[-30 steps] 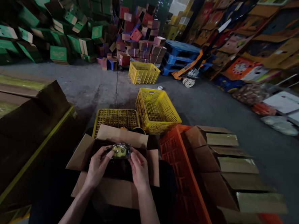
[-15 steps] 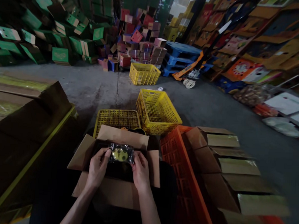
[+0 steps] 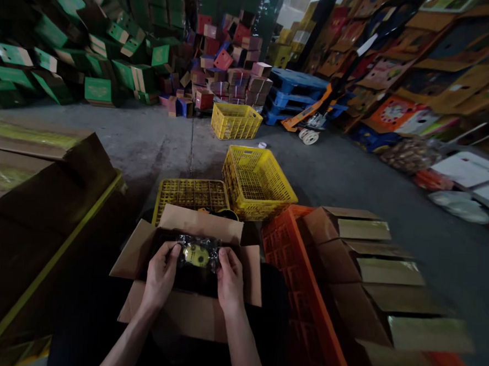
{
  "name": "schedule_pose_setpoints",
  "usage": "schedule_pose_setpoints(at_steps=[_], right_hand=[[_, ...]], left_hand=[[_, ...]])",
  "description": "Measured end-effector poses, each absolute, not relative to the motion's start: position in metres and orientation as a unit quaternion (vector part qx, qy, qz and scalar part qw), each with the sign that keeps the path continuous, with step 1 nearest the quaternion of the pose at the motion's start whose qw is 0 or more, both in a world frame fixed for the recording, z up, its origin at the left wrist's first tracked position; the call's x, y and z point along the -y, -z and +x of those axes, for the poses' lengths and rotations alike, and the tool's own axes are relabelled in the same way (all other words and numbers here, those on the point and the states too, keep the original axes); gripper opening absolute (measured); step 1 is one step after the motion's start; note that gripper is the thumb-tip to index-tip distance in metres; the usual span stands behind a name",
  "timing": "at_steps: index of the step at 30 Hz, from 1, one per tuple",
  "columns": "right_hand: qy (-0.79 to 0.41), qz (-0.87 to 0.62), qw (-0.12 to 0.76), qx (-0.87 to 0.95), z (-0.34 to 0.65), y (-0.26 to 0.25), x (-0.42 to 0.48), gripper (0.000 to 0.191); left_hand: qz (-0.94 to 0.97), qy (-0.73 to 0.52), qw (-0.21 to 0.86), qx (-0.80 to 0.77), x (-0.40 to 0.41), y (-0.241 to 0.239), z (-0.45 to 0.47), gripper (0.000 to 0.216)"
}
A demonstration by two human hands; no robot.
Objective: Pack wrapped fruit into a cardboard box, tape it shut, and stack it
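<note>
A yellow, rounded item in a clear plastic wrapper [image 3: 197, 254] is stretched between my two hands over an opened cardboard box [image 3: 200, 223]. My left hand [image 3: 161, 272] pinches the wrapper's left end between thumb and fingers. At the other end, my right hand [image 3: 230, 275] pinches the wrapper in the same way. What the yellow item is, I cannot make out. All the box's flaps are folded outward, and its inside is too dark to read.
An orange crate [image 3: 304, 286] holding several cartons [image 3: 364, 229] stands close on my right. Cartons [image 3: 35, 142] fill a crate on my left. Ahead are yellow crates [image 3: 261, 181], blue pallets [image 3: 295, 87] and a pallet jack [image 3: 310, 118].
The wrapped item stays almost in place between my hands, with only a slight shift of the wrapper and fingers. Everything around it looks the same.
</note>
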State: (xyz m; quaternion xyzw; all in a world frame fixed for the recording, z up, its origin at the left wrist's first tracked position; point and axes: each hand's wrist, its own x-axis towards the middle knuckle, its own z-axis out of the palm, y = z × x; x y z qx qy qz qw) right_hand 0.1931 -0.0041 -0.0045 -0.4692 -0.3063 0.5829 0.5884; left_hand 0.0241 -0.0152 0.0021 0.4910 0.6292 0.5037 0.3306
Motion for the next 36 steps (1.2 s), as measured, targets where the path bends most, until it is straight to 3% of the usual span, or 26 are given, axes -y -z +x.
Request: schedule_pose_setpoints(at_steps=[10,18,24,28,31,36], right_hand=[[-0.502,-0.543,0.583,0.337,0.192,0.01,0.007,0.041],[-0.515,-0.546,0.559,0.352,0.193,0.006,0.006,0.04],[-0.569,-0.498,0.567,0.326,0.191,0.005,0.006,0.046],[-0.606,-0.452,0.507,0.415,0.19,-0.004,0.003,0.046],[-0.624,-0.459,0.482,0.409,0.188,-0.006,0.002,0.043],[-0.637,-0.46,0.537,0.307,0.186,0.004,0.004,0.039]], left_hand=[[0.466,-0.505,0.331,-0.647,0.016,-0.005,0.029,0.043],[0.481,-0.474,0.461,-0.575,0.014,-0.022,0.027,0.043],[0.469,-0.496,0.381,-0.624,0.014,-0.012,0.024,0.04],[0.472,-0.501,0.336,-0.643,0.014,-0.006,0.025,0.041],[0.451,-0.504,0.361,-0.642,0.014,-0.005,0.027,0.045],[0.423,-0.508,0.434,-0.612,0.017,-0.009,0.029,0.049]])
